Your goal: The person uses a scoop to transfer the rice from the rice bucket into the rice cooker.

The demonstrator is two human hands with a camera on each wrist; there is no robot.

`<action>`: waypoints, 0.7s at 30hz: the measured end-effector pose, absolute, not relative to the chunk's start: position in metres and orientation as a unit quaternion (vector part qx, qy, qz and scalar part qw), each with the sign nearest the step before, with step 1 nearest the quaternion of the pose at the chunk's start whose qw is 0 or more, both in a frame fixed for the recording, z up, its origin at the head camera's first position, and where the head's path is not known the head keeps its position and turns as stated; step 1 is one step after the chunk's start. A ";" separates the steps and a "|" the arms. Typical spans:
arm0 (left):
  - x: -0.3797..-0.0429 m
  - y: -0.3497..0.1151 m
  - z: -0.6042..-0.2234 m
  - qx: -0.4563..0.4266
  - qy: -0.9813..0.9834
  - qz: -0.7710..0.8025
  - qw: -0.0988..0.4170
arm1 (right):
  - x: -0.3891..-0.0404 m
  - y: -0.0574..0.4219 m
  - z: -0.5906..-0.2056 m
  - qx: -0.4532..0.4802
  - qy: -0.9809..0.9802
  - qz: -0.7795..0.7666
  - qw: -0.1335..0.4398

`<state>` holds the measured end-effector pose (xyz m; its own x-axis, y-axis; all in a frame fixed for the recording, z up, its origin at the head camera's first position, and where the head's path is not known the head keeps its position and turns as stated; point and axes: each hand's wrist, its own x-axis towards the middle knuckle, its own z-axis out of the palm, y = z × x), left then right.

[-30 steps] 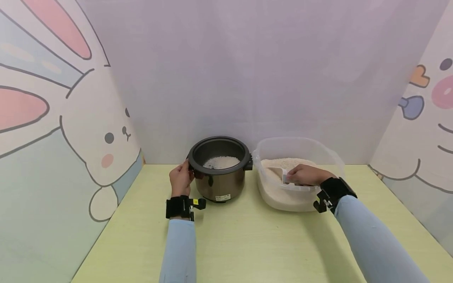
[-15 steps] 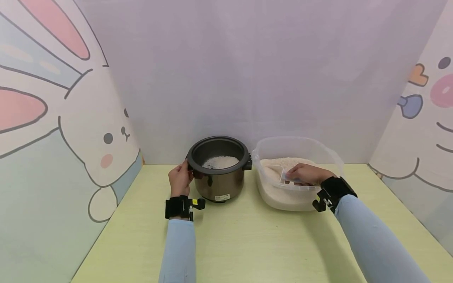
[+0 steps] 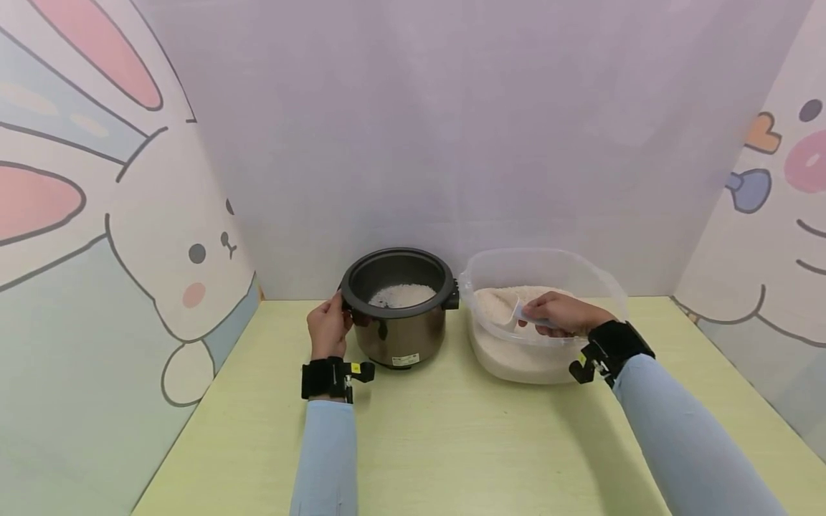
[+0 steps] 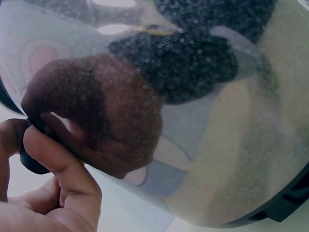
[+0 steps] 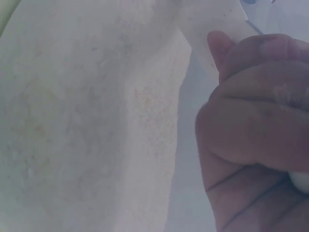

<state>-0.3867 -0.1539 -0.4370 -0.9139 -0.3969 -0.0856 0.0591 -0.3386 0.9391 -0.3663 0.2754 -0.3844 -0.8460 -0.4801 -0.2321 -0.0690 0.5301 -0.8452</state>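
Note:
A dark brown rice cooker (image 3: 401, 335), lidless, stands on the table with some white rice (image 3: 408, 294) at the bottom of its pot. My left hand (image 3: 328, 330) grips the small black side handle (image 4: 35, 162) on its left, thumb and fingers around it in the left wrist view. To the right is a clear plastic bin (image 3: 542, 259) partly filled with rice (image 3: 516, 364). Inside the bin, my right hand (image 3: 563, 314) holds a scoop (image 3: 518, 311) by its handle. Rice heaps at the scoop's mouth. The right wrist view is hazy, showing curled fingers (image 5: 256, 111) beside rice.
The pale green tabletop (image 3: 439, 444) extends in front of both containers. A plain lilac backdrop (image 3: 413, 129) rises close behind them. Side panels with cartoon animals flank the table, a rabbit (image 3: 168, 265) on the left one.
My right hand has raised and tilted the scoop slightly within the bin, and rice now heaps around its mouth. My left hand keeps its grip on the cooker's handle.

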 end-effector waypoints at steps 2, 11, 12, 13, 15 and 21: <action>-0.387 -0.155 -0.437 0.151 -0.555 -0.806 0.140 | -0.368 0.275 -0.385 -0.159 0.844 -0.460 0.225; -0.388 -0.154 -0.436 0.142 -0.556 -0.807 0.141 | -0.370 0.280 -0.383 -0.158 0.828 -0.478 0.248; -0.388 -0.154 -0.436 0.143 -0.555 -0.807 0.141 | -0.370 0.280 -0.382 -0.158 0.826 -0.479 0.252; -0.388 -0.154 -0.435 0.142 -0.554 -0.808 0.142 | -0.369 0.280 -0.381 -0.156 0.825 -0.478 0.256; -0.388 -0.154 -0.435 0.143 -0.552 -0.809 0.142 | -0.368 0.280 -0.377 -0.150 0.823 -0.481 0.263; -0.388 -0.155 -0.437 0.149 -0.556 -0.806 0.141 | -0.365 0.277 -0.363 -0.135 0.813 -0.494 0.277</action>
<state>-0.3881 -0.1553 -0.4368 -0.9162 -0.3920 -0.0834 0.0613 -0.3426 0.9375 -0.3651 0.2772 -0.3633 -0.8098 -0.4931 -0.3179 0.0552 0.4753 -0.8781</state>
